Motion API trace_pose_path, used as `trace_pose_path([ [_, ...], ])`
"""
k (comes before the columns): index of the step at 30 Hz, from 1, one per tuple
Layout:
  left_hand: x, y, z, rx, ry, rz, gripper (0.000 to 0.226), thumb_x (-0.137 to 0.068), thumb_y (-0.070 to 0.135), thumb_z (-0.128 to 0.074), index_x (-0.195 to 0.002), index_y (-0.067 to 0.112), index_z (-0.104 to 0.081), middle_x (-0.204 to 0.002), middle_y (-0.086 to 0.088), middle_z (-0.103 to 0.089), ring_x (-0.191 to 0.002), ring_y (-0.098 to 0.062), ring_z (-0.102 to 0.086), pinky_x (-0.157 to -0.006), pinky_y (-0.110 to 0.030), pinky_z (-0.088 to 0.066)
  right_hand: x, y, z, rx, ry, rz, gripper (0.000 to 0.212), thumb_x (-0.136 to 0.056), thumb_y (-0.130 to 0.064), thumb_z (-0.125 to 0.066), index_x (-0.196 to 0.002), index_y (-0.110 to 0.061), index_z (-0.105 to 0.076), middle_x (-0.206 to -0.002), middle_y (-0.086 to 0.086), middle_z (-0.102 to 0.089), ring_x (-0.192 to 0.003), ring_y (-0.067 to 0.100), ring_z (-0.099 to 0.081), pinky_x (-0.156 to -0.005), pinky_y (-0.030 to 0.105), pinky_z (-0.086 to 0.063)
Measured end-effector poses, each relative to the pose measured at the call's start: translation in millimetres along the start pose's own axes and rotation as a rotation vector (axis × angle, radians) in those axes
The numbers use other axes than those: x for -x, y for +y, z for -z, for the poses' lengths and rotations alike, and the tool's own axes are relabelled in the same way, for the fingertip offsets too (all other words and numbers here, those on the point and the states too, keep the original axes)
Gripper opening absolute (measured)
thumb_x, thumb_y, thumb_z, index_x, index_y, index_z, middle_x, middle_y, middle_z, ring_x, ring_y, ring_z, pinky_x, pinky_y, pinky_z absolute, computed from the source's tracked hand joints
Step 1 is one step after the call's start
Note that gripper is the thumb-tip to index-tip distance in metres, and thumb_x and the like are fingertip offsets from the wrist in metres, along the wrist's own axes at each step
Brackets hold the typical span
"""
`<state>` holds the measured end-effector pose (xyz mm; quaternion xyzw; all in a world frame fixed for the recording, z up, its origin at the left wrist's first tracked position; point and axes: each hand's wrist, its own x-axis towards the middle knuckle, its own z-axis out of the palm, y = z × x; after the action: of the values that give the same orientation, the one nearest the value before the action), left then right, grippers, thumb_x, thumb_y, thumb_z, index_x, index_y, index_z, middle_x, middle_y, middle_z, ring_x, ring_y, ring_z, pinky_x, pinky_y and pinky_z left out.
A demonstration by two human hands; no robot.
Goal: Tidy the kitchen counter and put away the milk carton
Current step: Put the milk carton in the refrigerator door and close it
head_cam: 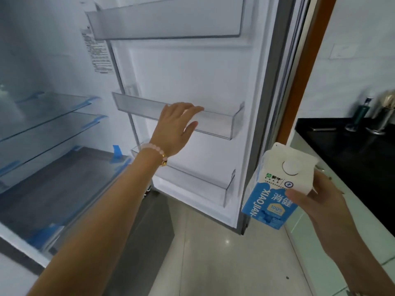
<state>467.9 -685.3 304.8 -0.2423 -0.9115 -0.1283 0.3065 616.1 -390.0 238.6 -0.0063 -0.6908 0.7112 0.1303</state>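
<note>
The fridge stands open before me, its door [192, 71] swung out to the right. My left hand [175, 127] reaches forward with straight fingers that rest over the front rim of the middle door bin [222, 122]. My right hand [318, 201] grips a blue and white milk carton [275, 189] at the lower right, just outside the door's edge. The carton is tilted, its white round cap facing me. My thumb lies across its front and my fingers wrap round its far side.
An upper door bin [166, 24] and a lower door bin [205, 184] hang on the door. Glass shelves [47, 116] with blue tape fill the fridge at left. A black counter [350, 150] with a utensil holder [382, 116] lies at right. Tiled floor [213, 253] below.
</note>
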Motion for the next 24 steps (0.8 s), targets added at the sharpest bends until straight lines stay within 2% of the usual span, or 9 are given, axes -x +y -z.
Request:
trace_pose_path([
  [1, -6.2, -0.6, -3.9, -0.01, -0.002, -0.031, 0.041, -0.094, 0.032, -0.034, -0.132, 0.023, -0.047, -0.126, -0.004, -0.056, -0.12, -0.026, -0.048, -0.102, -0.053, -0.036, -3.2, 1.8, -3.4, 0.002, 0.007, -0.005, 0.051, -0.071, -0.007, -0.07, -0.117, -0.025, -0.057, -0.109, -0.003, -0.07, -0.102, 0.016, -0.065, -0.07, 0.022, -0.06],
  [3, -17.8, -5.7, -11.3, -0.012, -0.009, -0.074, 0.041, -0.094, 0.03, -0.036, -0.134, 0.025, -0.044, -0.129, -0.003, -0.055, -0.121, -0.025, -0.048, -0.105, -0.052, -0.034, -10.0, 6.1, -11.0, 0.007, 0.031, -0.021, 0.048, -0.075, -0.001, -0.068, -0.112, -0.03, -0.058, -0.107, -0.006, -0.071, -0.101, 0.017, -0.065, -0.069, 0.021, -0.06],
  [5, -30.8, -18.6, -16.2, 0.007, -0.016, -0.061, 0.04, -0.094, 0.029, -0.038, -0.133, 0.024, -0.046, -0.13, -0.004, -0.056, -0.121, -0.025, -0.049, -0.109, -0.049, -0.031, -18.6, 9.2, -21.2, 0.01, 0.06, -0.028, 0.048, -0.078, 0.004, -0.064, -0.106, -0.034, -0.059, -0.102, -0.01, -0.072, -0.1, 0.016, -0.065, -0.064, 0.018, -0.058],
  [7, -45.0, -40.5, -18.9, 0.016, -0.003, -0.027, 0.038, -0.093, 0.031, -0.039, -0.128, 0.021, -0.052, -0.124, -0.006, -0.06, -0.115, -0.028, -0.054, -0.105, -0.047, -0.035, -28.8, 12.2, -32.2, 0.018, 0.09, -0.037, 0.047, -0.079, 0.004, -0.064, -0.104, -0.036, -0.058, -0.101, -0.012, -0.072, -0.101, 0.015, -0.064, -0.063, 0.021, -0.057],
  [10, -63.7, -78.5, -20.1, 0.03, 0.026, 0.012, 0.034, -0.093, 0.034, -0.046, -0.117, 0.016, -0.061, -0.111, -0.009, -0.067, -0.099, -0.03, -0.061, -0.092, -0.041, -0.043, -46.7, 14.5, -50.8, 0.027, 0.137, -0.03, 0.047, -0.079, 0.002, -0.065, -0.107, -0.035, -0.058, -0.11, -0.005, -0.069, -0.106, 0.018, -0.062, -0.075, 0.028, -0.05],
  [14, -78.3, -121.2, -23.1, 0.03, 0.051, 0.007, 0.032, -0.09, 0.039, -0.052, -0.106, 0.015, -0.066, -0.099, -0.007, -0.07, -0.09, -0.028, -0.063, -0.081, -0.039, -0.046, -73.1, 17.0, -75.3, 0.033, 0.18, 0.006, 0.048, -0.077, 0.001, -0.068, -0.113, -0.03, -0.058, -0.115, -0.002, -0.067, -0.11, 0.022, -0.061, -0.082, 0.035, -0.051],
  [17, -82.2, -145.6, -28.5, 0.036, 0.068, -0.008, 0.036, -0.086, 0.042, -0.051, -0.102, 0.014, -0.067, -0.091, -0.006, -0.071, -0.083, -0.029, -0.064, -0.079, -0.038, -0.043, -90.9, 16.5, -90.9, 0.037, 0.207, 0.033, 0.046, -0.077, -0.001, -0.068, -0.11, -0.032, -0.058, -0.115, -0.003, -0.067, -0.109, 0.02, -0.062, -0.074, 0.028, -0.051],
  [19, -83.4, -152.6, -35.6, 0.025, 0.093, -0.03, 0.029, -0.088, 0.035, -0.056, -0.105, 0.014, -0.066, -0.087, -0.005, -0.071, -0.08, -0.029, -0.063, -0.079, -0.037, -0.041, -102.6, 16.5, -99.6, 0.039, 0.226, 0.045, 0.046, -0.078, -0.001, -0.068, -0.107, -0.035, -0.057, -0.114, -0.005, -0.067, -0.108, 0.016, -0.062, -0.071, 0.024, -0.05],
  [24, -90.3, -151.3, -52.1, 0.007, 0.159, -0.03, 0.018, -0.088, 0.028, -0.058, -0.1, 0.017, -0.065, -0.082, -0.001, -0.068, -0.078, -0.025, -0.06, -0.079, -0.036, -0.036, -130.8, 20.6, -106.8, 0.077, 0.226, 0.06, 0.06, -0.07, -0.011, -0.078, -0.123, -0.023, -0.054, -0.121, 0.001, -0.064, -0.115, 0.021, -0.059, -0.085, 0.034, -0.051],
])
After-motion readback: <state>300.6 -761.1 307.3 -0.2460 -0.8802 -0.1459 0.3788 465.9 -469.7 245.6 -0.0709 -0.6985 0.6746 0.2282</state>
